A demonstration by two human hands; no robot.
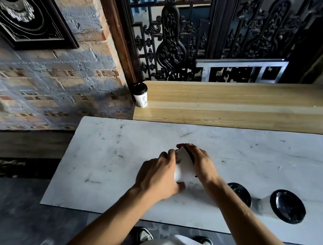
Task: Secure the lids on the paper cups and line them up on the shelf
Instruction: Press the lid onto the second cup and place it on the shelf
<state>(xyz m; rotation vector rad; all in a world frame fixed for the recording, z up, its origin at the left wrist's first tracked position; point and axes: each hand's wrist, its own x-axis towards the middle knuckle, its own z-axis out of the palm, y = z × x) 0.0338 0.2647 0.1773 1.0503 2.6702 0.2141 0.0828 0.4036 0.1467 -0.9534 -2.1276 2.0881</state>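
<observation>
White paper, printed with a dark pattern, is what both hands close round: a paper cup (183, 168) tilted with its top away from the person, just above the pale marble table (114, 157). Far up and to the left of that grip, a finished cup (141, 95) with a black lid stands upright at the left end of the wooden shelf (236, 107), hard against the brick wall (52, 85). Immediately left of the held cup, the left hand (157, 178) wraps its body, fingers curled over the far side and thumb near the base. On the cup's top sits a black lid (190, 154), and the right hand (200, 163) comes over it from the right, fingers curled across the rim. Whether the lid is fully seated I cannot tell. To the right of the grip and nearer the person, two more lidded cups stand on the marble: one (241, 193) partly hidden behind the right forearm, the other (287, 206) further right, well apart from the hands.
</observation>
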